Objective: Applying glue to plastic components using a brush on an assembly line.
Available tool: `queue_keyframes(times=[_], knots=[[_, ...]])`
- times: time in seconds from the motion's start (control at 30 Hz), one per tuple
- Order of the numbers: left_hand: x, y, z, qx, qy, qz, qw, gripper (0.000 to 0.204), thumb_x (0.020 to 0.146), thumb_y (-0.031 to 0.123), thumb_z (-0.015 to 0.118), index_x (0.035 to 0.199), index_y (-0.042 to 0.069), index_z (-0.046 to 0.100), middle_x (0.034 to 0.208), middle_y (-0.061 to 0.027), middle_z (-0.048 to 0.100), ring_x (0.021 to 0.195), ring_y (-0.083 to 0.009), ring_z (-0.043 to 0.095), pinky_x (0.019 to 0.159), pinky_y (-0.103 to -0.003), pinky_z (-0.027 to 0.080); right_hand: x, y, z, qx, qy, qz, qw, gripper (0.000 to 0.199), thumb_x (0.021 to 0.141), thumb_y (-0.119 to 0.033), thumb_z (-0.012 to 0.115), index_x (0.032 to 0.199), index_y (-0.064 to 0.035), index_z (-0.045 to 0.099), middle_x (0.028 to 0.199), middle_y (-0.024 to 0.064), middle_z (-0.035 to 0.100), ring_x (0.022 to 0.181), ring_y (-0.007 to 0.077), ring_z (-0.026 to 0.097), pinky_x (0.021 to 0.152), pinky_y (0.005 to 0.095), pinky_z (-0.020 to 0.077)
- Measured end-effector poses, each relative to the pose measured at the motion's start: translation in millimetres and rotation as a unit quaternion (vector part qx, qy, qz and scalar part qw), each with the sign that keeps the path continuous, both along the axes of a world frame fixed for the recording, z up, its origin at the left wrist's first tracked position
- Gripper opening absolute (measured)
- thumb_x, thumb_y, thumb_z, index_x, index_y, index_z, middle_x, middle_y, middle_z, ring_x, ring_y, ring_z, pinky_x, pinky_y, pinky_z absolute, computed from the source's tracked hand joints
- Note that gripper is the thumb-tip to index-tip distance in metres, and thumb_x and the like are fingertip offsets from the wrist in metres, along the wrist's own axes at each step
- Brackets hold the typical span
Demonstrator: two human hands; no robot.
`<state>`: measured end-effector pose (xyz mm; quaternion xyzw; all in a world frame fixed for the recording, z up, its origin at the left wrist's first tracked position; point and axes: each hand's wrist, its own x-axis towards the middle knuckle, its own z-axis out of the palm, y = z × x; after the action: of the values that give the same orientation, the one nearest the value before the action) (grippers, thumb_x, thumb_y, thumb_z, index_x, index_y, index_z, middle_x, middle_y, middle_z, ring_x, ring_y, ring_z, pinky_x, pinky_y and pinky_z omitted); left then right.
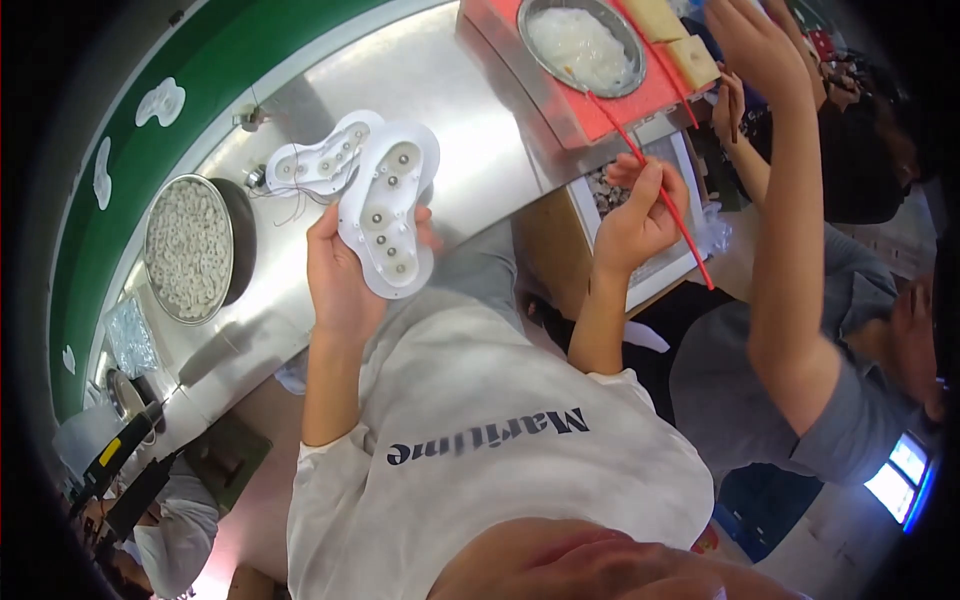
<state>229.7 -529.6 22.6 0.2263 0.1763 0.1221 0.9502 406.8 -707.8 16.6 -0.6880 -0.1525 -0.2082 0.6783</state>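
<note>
In my left hand [342, 275] is a white plastic housing [388, 215], a lobed shell with several round metal pieces set in its recess. My fingers wrap its lower edge above the bench's near side. Another white shell [325, 160] with similar metal pieces lies on the bench just behind, partly covered by the held one. My right hand [642, 215] is closed around a long thin red stick [675, 212]. The stick's upper end reaches the rim of a metal bowl [526, 40] of whitish paste [577, 45].
The bowl stands on a red-topped box [600, 122] beside yellow blocks [690, 60]. A round metal pan [228, 245] of small pale rings is at left, near a clear plastic bag [130, 335]. A co-worker's arm [785, 220] reaches across at right. Below the box is a white tray [655, 270].
</note>
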Motion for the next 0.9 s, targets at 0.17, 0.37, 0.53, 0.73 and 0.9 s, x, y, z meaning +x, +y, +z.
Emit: queue_keyframes(times=[0.17,0.37,0.53,0.73,0.9], knots=[[-3,6,7,0.034,0.006,0.017,0.999,0.056,0.094,0.036,0.018,0.124,-0.001,0.047,0.098,-0.018,0.062,0.084,-0.0274,0.062,0.078,-0.039,0.049,4,3,4,-0.019,0.008,0.016,1.0,0.016,0.093,-0.009,0.047,0.097,0.0047,0.055,0.08,0.0143,0.065,0.064,0.0162,0.06,0.058,0.0258,0.049],[-15,14,13,0.046,0.05,0.066,0.996,0.055,0.093,0.035,0.02,0.124,-0.002,0.047,0.094,-0.0171,0.059,0.078,-0.0249,0.058,0.077,-0.042,0.048,-6,7,0,-0.004,0.02,0.099,0.995,0.02,0.094,-0.012,0.043,0.098,0.0048,0.054,0.08,0.0156,0.064,0.065,0.0186,0.06,0.06,0.0286,0.0498],[-28,23,6,0.042,0.028,0.085,0.995,0.054,0.093,0.034,0.019,0.121,-0.002,0.048,0.096,-0.0161,0.061,0.082,-0.026,0.061,0.079,-0.039,0.048,-40,24,-7,0.007,0.058,0.246,0.967,0.02,0.092,-0.009,0.039,0.097,0.005,0.052,0.08,0.0181,0.063,0.065,0.0218,0.06,0.062,0.0321,0.0513],[-48,38,4,0.046,0.027,0.169,0.984,0.053,0.092,0.032,0.019,0.121,-0.002,0.047,0.099,-0.0179,0.061,0.083,-0.0278,0.061,0.081,-0.041,0.048,-63,50,-1,0.027,0.058,0.281,0.958,0.021,0.092,-0.01,0.039,0.097,0.0056,0.052,0.079,0.0184,0.063,0.063,0.022,0.06,0.061,0.0321,0.0514],[-48,35,4,0.043,0.062,0.143,0.987,0.055,0.093,0.033,0.019,0.126,-0.003,0.044,0.105,-0.02,0.06,0.091,-0.0308,0.061,0.085,-0.043,0.047,-43,56,6,-0.019,-0.015,0.19,0.982,0.02,0.093,-0.009,0.04,0.097,0.0053,0.052,0.08,0.0181,0.063,0.062,0.0209,0.061,0.06,0.0299,0.0508]])
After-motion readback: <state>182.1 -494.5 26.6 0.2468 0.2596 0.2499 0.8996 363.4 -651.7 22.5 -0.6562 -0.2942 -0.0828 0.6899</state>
